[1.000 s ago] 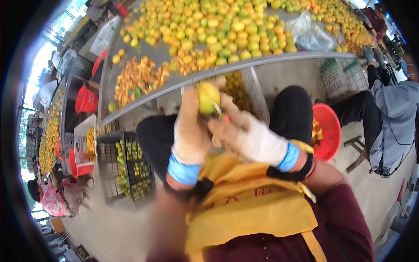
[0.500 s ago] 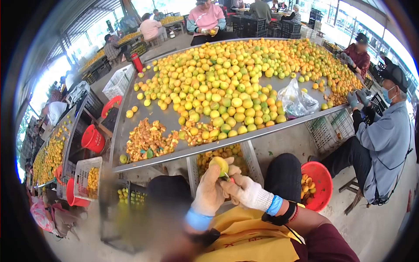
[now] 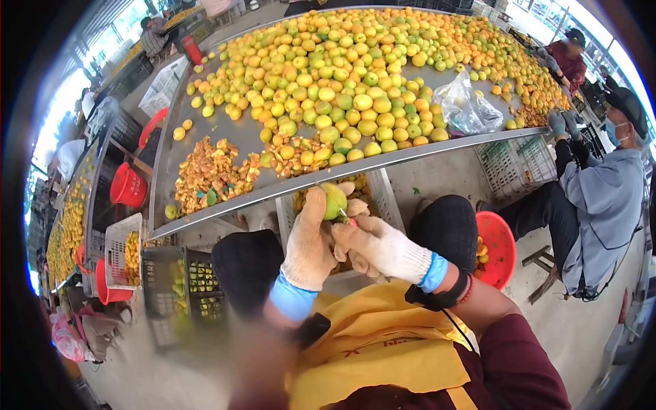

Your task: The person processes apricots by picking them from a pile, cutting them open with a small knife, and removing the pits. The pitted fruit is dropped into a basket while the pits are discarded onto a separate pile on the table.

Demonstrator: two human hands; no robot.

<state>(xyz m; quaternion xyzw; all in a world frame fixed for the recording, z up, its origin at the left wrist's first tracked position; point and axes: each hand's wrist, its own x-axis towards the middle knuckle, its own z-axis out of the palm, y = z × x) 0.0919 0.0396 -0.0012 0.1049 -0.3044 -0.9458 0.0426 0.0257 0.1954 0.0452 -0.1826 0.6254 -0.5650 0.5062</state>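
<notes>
My left hand (image 3: 305, 243), in a pale knitted glove, is closed around a round yellow-green fruit (image 3: 333, 201), like an apricot or plum. An orange patch shows on its upper side. Closed beside it, my right hand (image 3: 383, 249), gloved too, grips a small thin-bladed knife (image 3: 344, 213). The blade touches the fruit; a bit of red handle shows and the rest is hidden by fingers. Both hands are above a pale crate (image 3: 387, 198) of fruit, between my knees, just in front of the table edge.
A metal table (image 3: 225, 126) bears heaped whole fruit, a pile of cut orange pieces (image 3: 215, 171) and a clear plastic bag (image 3: 468, 106). A red basin (image 3: 497, 249) with cut fruit stands by my right knee. Dark crates (image 3: 179, 290) are at left. A masked co-worker (image 3: 605, 191) sits at right.
The view has tilted down, so the table appears higher. The fruit has turned in my left hand, now showing a greener side. Both hands keep their hold.
</notes>
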